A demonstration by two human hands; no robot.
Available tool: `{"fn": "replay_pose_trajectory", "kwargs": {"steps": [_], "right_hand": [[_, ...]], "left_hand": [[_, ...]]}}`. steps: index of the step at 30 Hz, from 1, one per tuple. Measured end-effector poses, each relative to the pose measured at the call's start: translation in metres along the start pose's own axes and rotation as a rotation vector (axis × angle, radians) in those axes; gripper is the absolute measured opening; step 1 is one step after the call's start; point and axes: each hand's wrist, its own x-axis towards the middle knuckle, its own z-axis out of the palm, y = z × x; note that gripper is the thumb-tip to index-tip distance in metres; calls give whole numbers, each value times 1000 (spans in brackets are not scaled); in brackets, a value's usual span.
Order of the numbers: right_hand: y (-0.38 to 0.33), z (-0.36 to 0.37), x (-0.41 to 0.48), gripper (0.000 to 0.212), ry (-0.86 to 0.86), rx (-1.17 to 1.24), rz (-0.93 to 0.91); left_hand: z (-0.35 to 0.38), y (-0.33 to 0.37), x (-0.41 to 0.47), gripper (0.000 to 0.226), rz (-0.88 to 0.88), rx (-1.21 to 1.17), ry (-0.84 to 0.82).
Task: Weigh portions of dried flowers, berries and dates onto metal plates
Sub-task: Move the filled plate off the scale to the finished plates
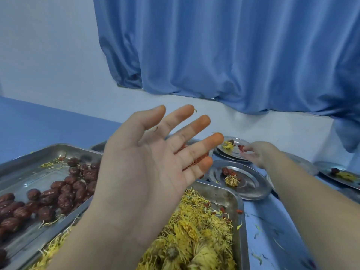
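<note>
The left hand [148,162] is spread open and empty at centre frame, above a rectangular steel tray [220,193] of yellow dried flowers [194,227]. Wrinkled dark red dates [58,193] fill the left steel tray [19,172]. At right centre, the right hand [259,154] has its fingertips at small red berries [241,148] on the far round metal plate [236,141]; blur hides whether it pinches them.

left hand [144,172] up close, palm open, fingers spread. right hand [257,154] stretched out far, fingertips bunched, grip too blurry.
</note>
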Motion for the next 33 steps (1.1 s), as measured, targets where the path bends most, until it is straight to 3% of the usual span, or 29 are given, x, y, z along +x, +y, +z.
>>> {"fn": "replay_pose_trajectory", "kwargs": {"steps": [2, 7, 9, 13, 19, 24, 27, 30, 33], "right_hand": [[-9, -3, -22, 5, -61, 26, 7], [-27, -27, -113, 13, -214, 191, -38], [-35, -48, -156, 19, -214, 235, -55], [-40, -106, -236, 9, -229, 254, -115], [-32, -206, -340, 10, -217, 193, -197], [-10, -282, -391, 27, -95, 151, -280], [9, -313, -406, 14, 39, -38, -308], [25, -342, -417, 14, 268, -660, -459], [37, -361, -431, 27, 222, -1176, -468]], "left_hand": [[11, -5, -4, 47, 3, 15, 14], [44, -14, -16, 40, -40, 63, -41], [56, -17, -23, 34, -55, 65, -81], [80, -37, -38, 32, -113, 20, -125], [116, -91, -69, 34, -295, -65, -33], [127, -129, -97, 31, -373, -157, 32], [125, -146, -110, 34, -394, -181, 78], [118, -156, -121, 32, -422, -237, 106], [111, -162, -129, 31, -446, -310, 123]]}}
